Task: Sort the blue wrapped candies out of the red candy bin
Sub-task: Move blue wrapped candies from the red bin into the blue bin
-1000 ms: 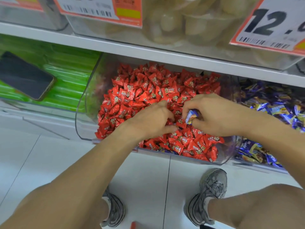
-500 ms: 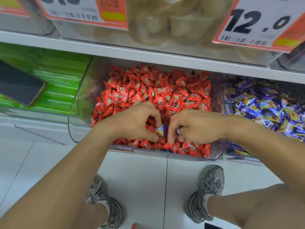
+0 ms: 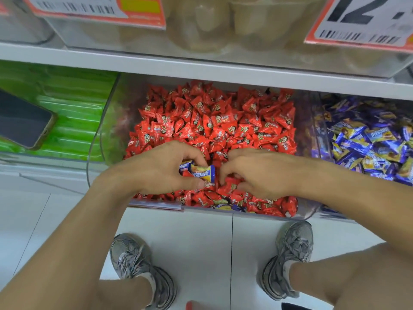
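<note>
- Red candy bin (image 3: 105, 130): clear plastic, smooth, glossy, with reflections on wall.
- Red candies (image 3: 212, 121): shiny crinkled film wrappers, printed.
- Blue wrapped candy (image 3: 202, 173) pinched in left hand (image 3: 156, 168): glossy foil-like film, creased at ends.
- Blue candy bin (image 3: 317, 130): same clear plastic.
- Shelf edge (image 3: 201, 68): matt white, smooth, painted-metal look.
- Price tags (image 3: 362, 21): paper, printed, slight sheen.
- Phone (image 3: 20, 121): dark glass, glossy.
- Floor tiles (image 3: 201, 238): smooth, pale, semi-gloss.
- Shoes (image 3: 292, 253): grey mesh cloth, rough.
</note>
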A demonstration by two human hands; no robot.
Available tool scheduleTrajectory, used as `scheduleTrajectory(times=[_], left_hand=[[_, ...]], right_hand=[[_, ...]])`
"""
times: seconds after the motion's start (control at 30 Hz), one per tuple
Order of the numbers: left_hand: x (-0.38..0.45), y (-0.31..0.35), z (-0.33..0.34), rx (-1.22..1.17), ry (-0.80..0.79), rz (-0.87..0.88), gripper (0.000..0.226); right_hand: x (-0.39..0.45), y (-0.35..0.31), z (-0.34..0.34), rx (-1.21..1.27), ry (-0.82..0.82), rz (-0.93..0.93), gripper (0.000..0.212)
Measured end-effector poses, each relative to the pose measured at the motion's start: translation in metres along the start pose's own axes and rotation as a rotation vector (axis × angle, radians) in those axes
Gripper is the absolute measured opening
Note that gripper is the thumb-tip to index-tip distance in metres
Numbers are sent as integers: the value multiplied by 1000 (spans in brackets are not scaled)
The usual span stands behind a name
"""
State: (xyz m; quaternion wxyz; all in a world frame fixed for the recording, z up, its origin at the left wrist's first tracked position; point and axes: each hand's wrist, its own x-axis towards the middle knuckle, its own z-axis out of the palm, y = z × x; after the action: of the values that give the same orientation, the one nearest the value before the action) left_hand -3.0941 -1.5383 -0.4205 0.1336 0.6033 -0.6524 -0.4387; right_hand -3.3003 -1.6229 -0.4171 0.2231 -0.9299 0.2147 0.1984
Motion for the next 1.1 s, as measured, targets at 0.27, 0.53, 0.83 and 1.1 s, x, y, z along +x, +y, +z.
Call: scheduleTrajectory(times=[0.27,0.53,0.83,1.1], left_hand=[[4,-3,0,-64,45,-66,18],[5,-2,-1,-26,31,-132,15],[7,6,5,28,-51,-153,18],[5,6,1,37,-90,-188,18]], right_hand=[[-18,-3,-7,53,-100,-22,25],[-3,-5,-3,139,-306,-75,46],[6,-16,1,114,-434,56,42],[11,-25,4,246,-460,146,49]])
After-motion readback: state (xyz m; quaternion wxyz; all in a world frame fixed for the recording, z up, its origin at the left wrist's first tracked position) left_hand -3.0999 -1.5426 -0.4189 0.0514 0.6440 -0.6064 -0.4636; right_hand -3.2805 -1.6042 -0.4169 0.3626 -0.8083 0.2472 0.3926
